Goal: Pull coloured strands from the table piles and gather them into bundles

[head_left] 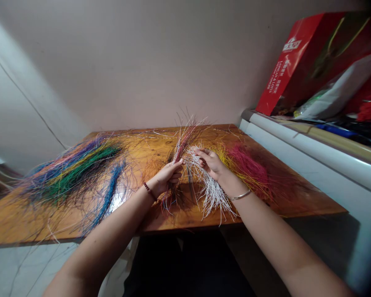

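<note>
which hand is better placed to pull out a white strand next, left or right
Likely the right hand: it is at the far end of the white strands, while the left hand is closed around a mixed bundle.

The wooden table [318, 205] bears green strands [77, 175], blue strands [111, 183], white strands [214, 192] and pink strands [249, 163] (ends splayed).
</note>
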`<state>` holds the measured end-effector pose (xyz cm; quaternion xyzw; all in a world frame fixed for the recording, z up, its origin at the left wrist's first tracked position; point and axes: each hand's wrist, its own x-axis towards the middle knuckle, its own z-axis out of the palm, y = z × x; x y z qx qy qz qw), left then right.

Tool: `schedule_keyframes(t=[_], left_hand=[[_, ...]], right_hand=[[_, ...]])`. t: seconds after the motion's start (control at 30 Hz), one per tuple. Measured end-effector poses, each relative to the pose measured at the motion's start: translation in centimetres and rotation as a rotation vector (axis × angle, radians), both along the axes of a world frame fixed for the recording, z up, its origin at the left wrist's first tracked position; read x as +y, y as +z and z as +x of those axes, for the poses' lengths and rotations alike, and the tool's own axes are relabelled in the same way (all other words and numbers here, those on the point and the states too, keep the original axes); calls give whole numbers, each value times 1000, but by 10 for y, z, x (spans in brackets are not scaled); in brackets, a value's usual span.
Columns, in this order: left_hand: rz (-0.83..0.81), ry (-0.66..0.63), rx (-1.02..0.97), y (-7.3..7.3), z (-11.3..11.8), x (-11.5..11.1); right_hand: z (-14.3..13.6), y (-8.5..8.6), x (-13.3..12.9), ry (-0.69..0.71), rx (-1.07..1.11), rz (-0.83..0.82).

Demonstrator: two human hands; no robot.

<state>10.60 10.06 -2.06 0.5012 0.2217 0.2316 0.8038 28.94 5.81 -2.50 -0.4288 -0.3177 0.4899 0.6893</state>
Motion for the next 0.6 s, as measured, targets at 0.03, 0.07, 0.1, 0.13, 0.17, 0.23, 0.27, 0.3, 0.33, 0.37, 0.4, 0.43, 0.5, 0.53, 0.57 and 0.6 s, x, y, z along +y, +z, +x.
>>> schedule_keyframes(t=[0.03,0.07,0.1,0.13,0.17,0.23,0.27,0.3,0.33,0.37,0.4,0.43,0.5,0.53,0.57,0.6], left_hand=[[2,-2,3,0,0,0],[5,-4,5,0,0,0],[10,-8,5,0,0,0],[15,-12,6,0,0,0],[21,-15,9,0,0,-1],[32,-22,20,0,0,-1],[37,-25,25,0,0,-2],[40,-28,31,0,0,-2],[41,-32,36,0,0,-2],[41,-38,42,0,0,-2],[43,-45,47,0,0,-3],[45,-53,52,0,0,-3],[51,-67,61,1,0,-3],[54,-73,64,1,0,-3],[54,-76,65,1,0,-3],[54,-78,65,1,0,-3]], right_hand=[[0,1,-1,1,6,-2],[-1,1,-1,4,12,-1],[-1,1,-2,8,15,4],[-1,1,-2,15,17,11],[-1,1,-3,19,22,22],[0,1,-3,34,39,45],[0,0,-3,42,52,56],[1,0,-3,52,66,66],[1,1,-4,66,78,73],[1,1,-4,82,85,79],[0,2,-5,101,86,86],[0,3,-6,121,82,93],[-1,5,-8,171,42,108],[-2,5,-9,195,8,113],[-3,5,-9,217,-30,114],[-4,4,-9,231,-67,109]])
